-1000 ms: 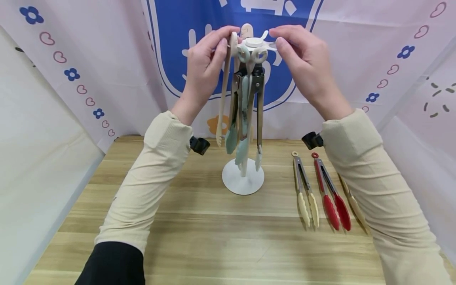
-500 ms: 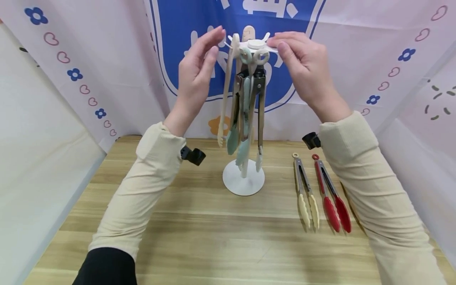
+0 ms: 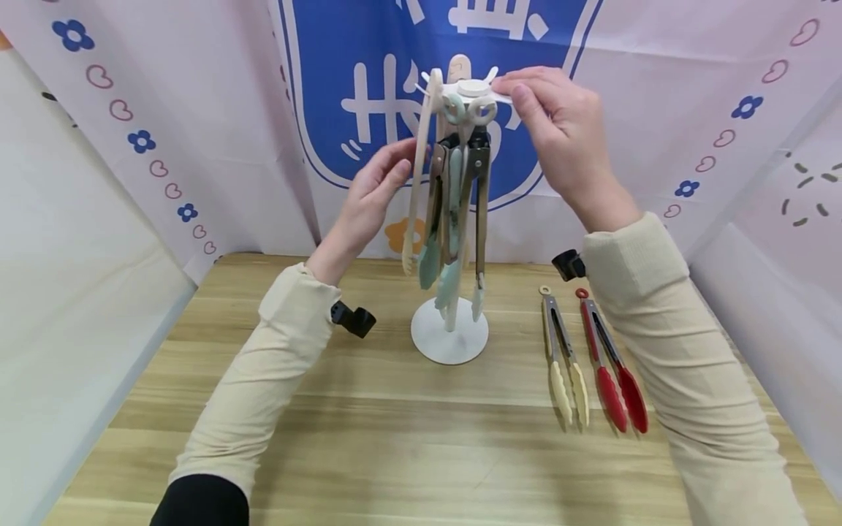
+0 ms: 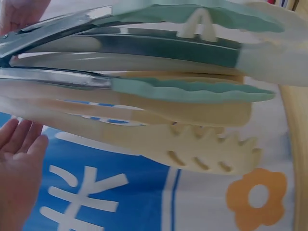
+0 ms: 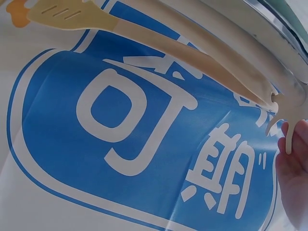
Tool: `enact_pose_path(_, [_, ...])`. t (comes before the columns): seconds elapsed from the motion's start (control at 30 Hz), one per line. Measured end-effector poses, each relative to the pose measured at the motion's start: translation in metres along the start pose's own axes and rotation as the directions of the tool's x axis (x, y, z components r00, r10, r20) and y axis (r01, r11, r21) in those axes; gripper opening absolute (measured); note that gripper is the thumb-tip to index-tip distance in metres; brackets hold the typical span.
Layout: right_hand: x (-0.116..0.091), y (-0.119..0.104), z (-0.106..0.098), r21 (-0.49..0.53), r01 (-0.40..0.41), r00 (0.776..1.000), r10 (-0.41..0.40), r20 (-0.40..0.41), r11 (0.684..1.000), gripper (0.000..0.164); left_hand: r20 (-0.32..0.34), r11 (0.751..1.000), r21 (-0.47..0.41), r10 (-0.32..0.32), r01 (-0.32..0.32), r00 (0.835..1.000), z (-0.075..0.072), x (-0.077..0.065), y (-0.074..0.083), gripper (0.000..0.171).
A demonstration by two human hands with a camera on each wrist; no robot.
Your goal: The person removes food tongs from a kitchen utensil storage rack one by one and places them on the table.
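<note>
A white rotating utensil stand (image 3: 473,89) stands upright on its round base (image 3: 434,345), with several utensils hanging from its hooks. My right hand (image 3: 564,120) holds the rim of its top, the fingers beside one hook (image 5: 288,137) in the right wrist view. My left hand (image 3: 371,186) is lower, just left of a cream pasta server (image 4: 207,149). Its fingers are loosely bent near the server's handle; whether they touch it I cannot tell. Mint-tipped tongs (image 3: 430,261) hang at the front. A cream slotted utensil (image 5: 72,14) shows in the right wrist view.
On the wooden table (image 3: 395,453), cream-tipped tongs (image 3: 559,387) and red tongs (image 3: 612,394) lie right of the stand, near my right forearm. Behind the stand hangs a printed cloth (image 3: 368,95) with a blue shield.
My left hand let go at the stand's top, drew away left, then came down beside the pasta server. My right hand moved slightly inward onto the stand's rim and stayed there.
</note>
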State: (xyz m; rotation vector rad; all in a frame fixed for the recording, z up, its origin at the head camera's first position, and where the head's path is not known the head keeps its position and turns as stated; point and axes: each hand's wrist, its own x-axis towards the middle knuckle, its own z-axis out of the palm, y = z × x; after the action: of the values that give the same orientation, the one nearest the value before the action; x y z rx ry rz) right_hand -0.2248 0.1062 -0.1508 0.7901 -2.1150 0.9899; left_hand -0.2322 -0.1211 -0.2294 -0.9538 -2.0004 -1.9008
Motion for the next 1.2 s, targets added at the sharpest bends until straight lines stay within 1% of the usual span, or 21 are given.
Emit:
enact_pose_path(0.13, [0.0, 0.0, 0.001, 0.0, -0.004, 1.0, 0.004, -0.003, 1.0, 0.028, 0.059, 0.997, -0.068, -0.019, 0.023, 0.998, -0.001, -0.005, -0.012, 0.037])
enact_pose_path(0.33, [-0.001, 0.0, 0.001, 0.003, -0.008, 1.0, 0.008, -0.006, 1.0, 0.028, 0.128, 0.981, -0.155, -0.093, 0.113, 0.987, -0.002, -0.01, -0.024, 0.038])
enact_pose_path(0.4, [-0.001, 0.0, 0.001, 0.005, -0.005, 1.0, 0.005, -0.008, 1.0, 0.028, 0.142, 0.975, -0.174, -0.114, 0.138, 0.983, -0.001, -0.011, -0.028, 0.038])
enact_pose_path(0.53, [-0.001, 0.0, 0.002, 0.002, -0.008, 1.0, 0.008, -0.01, 1.0, 0.028, 0.158, 0.966, -0.198, -0.133, 0.164, 0.978, 0.0, -0.012, -0.033, 0.037])
enact_pose_path(0.67, [-0.001, 0.0, 0.002, 0.002, -0.013, 1.0, 0.013, -0.011, 1.0, 0.028, 0.176, 0.96, -0.206, -0.156, 0.192, 0.972, 0.002, -0.014, -0.035, 0.04])
enact_pose_path(0.73, [-0.001, 0.0, 0.002, 0.004, -0.013, 1.0, 0.013, -0.012, 1.0, 0.028, 0.19, 0.958, -0.208, -0.16, 0.199, 0.969, 0.002, -0.015, -0.036, 0.042])
enact_pose_path(0.9, [-0.002, 0.0, 0.002, 0.008, -0.012, 1.0, 0.012, -0.011, 1.0, 0.028, 0.224, 0.948, -0.26, -0.127, 0.185, 0.966, 0.003, -0.017, -0.04, 0.043])
enact_pose_path(1.03, [-0.001, 0.0, 0.002, 0.008, -0.009, 1.0, 0.009, -0.011, 1.0, 0.028, 0.246, 0.924, -0.329, -0.114, 0.193, 0.962, 0.002, -0.019, -0.043, 0.04])
enact_pose_path(1.2, [-0.001, 0.001, 0.002, 0.015, -0.005, 1.0, 0.006, -0.015, 1.0, 0.028, 0.241, 0.89, -0.395, -0.138, 0.227, 0.961, -0.001, -0.024, -0.044, 0.031])
